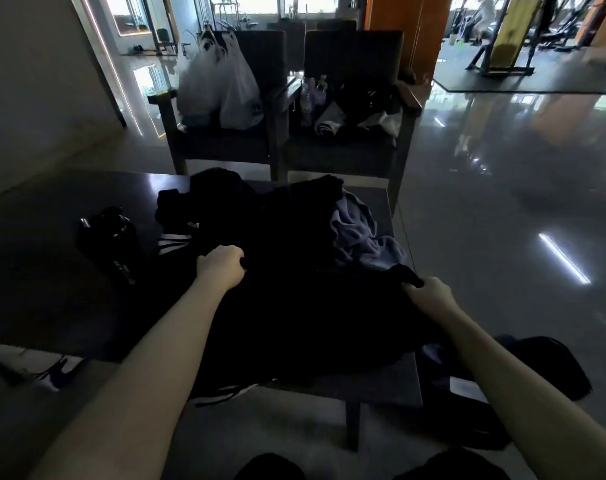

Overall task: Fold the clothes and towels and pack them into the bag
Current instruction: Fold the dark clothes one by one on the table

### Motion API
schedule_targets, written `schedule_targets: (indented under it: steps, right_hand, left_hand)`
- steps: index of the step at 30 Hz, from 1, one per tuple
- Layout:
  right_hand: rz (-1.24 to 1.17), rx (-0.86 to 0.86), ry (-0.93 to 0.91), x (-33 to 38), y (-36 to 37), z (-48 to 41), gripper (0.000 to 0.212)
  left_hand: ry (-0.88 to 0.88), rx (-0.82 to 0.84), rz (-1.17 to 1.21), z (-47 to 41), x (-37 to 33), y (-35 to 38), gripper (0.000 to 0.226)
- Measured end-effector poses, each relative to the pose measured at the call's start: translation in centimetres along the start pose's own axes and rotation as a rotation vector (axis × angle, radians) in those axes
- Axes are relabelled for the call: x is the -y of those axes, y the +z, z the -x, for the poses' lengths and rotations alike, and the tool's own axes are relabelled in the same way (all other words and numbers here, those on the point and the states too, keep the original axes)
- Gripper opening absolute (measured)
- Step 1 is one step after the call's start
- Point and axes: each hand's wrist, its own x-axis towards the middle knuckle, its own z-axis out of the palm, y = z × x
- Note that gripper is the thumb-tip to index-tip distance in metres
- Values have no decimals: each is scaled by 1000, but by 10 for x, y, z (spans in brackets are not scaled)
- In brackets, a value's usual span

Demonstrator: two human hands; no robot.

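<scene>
Your left hand and right hand each have a grip closed on the black garment. It lies on the worktop, stretched sideways between them, with the right hand nearer you.

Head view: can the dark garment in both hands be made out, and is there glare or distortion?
Head view: foreground underexposed, so the black garment held by the left hand and right hand blends into the dark table; head view: windows blown out, glare streaks on the glossy floor; head view: wide-angle bowing at the edges.
</scene>
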Motion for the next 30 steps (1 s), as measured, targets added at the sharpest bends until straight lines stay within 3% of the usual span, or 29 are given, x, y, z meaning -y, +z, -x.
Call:
schedule_targets:
  steps: [4, 8, 10, 14, 17, 21, 25, 30]
  right_hand:
    - [59, -16, 26, -26, 4, -16, 32]
    - [97, -105, 30, -39, 8, -21, 37]
    - [234, -199, 12, -37, 11, -17, 38]
    - [479, -405, -270, -25, 28, 1, 50]
    - [454, -268, -540, -13, 52, 21, 45]
    - [585, 80, -526, -5, 80, 44, 56]
    - [643, 125, -498, -12, 83, 45, 60]
    - [644, 144, -478, -11, 82, 36, 62]
  left_hand:
    - [44, 10, 26, -18, -6, 31, 19]
    - [21, -77, 123, -24, -11, 60, 22]
    - [27, -162, 142, -18, -15, 68, 31]
    - [123, -335, 84, 16, -19, 77, 40]
    - [88, -249, 28, 44, -17, 85, 42]
    - [-21, -5, -56, 65, -3, 92, 56]
    - [-39, 154, 5, 70, 12, 99, 63]
    - [-28, 55, 3, 57, 15, 111, 61]
